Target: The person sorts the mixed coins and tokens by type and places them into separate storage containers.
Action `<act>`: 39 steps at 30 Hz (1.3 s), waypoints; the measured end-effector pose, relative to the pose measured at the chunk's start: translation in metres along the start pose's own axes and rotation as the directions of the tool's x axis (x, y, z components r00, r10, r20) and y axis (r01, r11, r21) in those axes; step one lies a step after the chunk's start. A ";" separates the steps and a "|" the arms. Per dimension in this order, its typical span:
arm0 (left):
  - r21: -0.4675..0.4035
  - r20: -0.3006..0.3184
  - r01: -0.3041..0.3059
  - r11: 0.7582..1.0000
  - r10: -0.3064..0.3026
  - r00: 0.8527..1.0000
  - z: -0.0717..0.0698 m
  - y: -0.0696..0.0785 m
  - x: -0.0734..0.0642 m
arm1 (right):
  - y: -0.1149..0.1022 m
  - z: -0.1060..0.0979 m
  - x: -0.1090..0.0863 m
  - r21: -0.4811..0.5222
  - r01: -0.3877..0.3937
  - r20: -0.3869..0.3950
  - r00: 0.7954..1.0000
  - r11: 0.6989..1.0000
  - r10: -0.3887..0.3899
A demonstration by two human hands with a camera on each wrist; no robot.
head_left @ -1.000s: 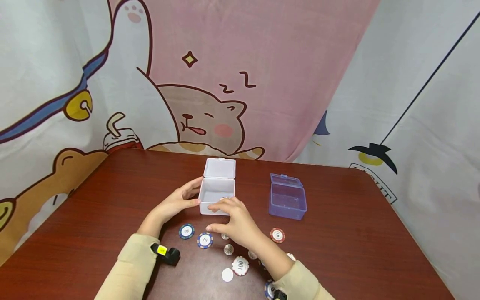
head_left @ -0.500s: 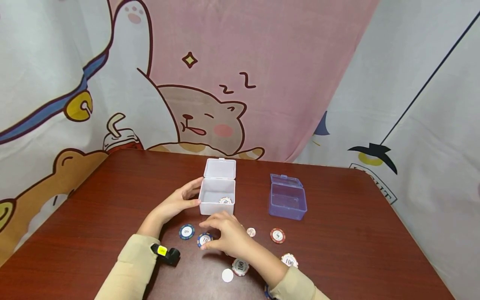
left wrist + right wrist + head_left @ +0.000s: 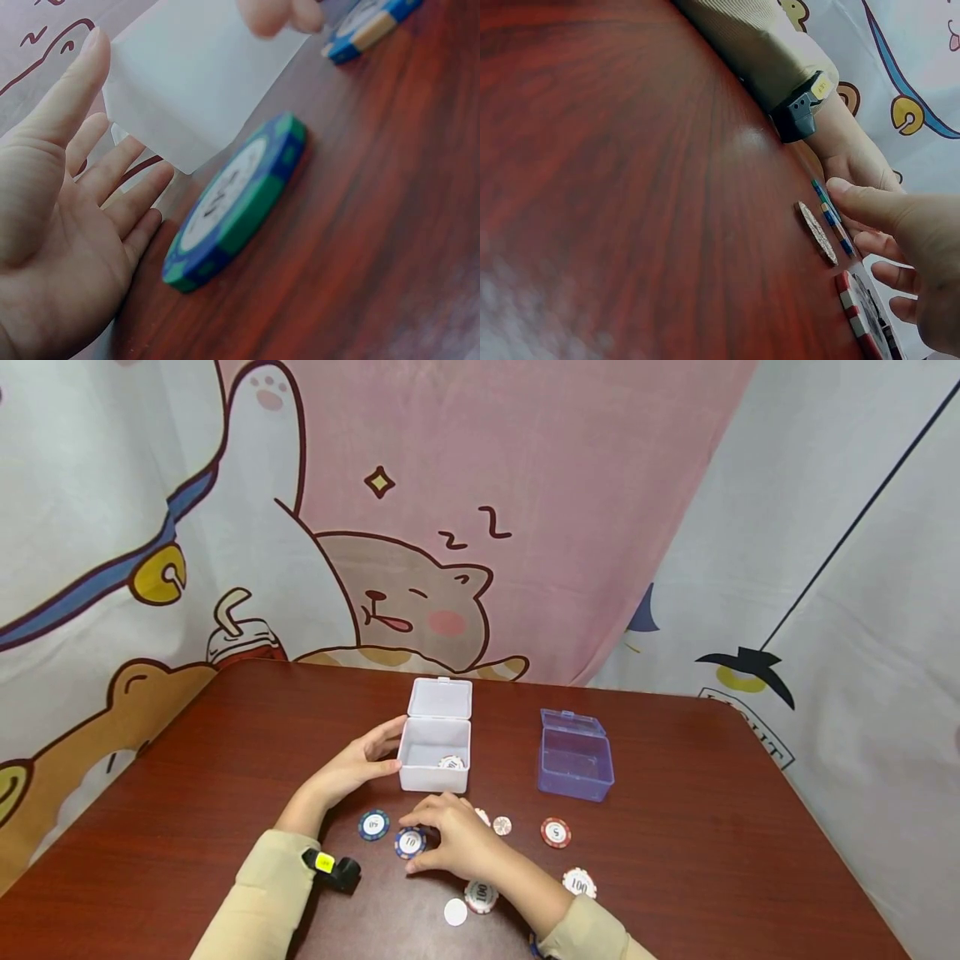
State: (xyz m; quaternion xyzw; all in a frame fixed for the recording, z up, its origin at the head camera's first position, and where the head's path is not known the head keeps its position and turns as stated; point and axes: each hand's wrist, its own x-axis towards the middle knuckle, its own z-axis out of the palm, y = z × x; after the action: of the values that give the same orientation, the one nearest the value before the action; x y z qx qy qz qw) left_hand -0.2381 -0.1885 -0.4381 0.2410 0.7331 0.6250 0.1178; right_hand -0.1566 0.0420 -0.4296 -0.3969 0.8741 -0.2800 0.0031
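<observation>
My left hand (image 3: 341,781) rests against the left side of an open white plastic box (image 3: 435,779), thumb at its front corner and the other fingers extended along its side. Inside the box lies a white poker chip (image 3: 451,762). My right hand (image 3: 461,843) is low over the table, thumb and forefinger spread on either side of a blue poker chip (image 3: 410,842) marked 10, with a gap between them. To the left of that chip lies a blue-and-green poker chip (image 3: 373,825), large in the left wrist view just beyond the left hand's fingers.
An open blue translucent box (image 3: 575,772) stands right of the white one. Around the right forearm lie a red chip (image 3: 556,832), white 100 chips (image 3: 579,882), a copper-coloured coin (image 3: 502,826) and a plain white disc (image 3: 455,912). A printed curtain (image 3: 570,485) hangs behind the table.
My right hand has come away from the white box, moving down to the blue chip; the white chip inside the box is now uncovered. The left hand has stayed at the box.
</observation>
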 end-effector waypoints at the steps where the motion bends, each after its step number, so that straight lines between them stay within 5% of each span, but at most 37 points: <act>1: 0.003 0.001 -0.001 1.000 0.001 1.000 0.000 0.000 0.000 | 0.000 0.000 0.000 0.000 0.002 0.003 1.000 1.000 -0.002; 39: 0.008 -0.001 -0.001 1.000 0.001 1.000 0.000 0.000 0.000 | 0.003 0.005 -0.002 0.044 0.061 -0.078 0.995 0.997 -0.057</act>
State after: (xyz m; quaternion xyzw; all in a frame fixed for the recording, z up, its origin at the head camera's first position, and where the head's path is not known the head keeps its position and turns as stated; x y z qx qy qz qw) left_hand -0.2382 -0.1887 -0.4385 0.2413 0.7355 0.6223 0.1163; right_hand -0.1560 0.0423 -0.4355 -0.4114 0.8548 -0.3151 -0.0294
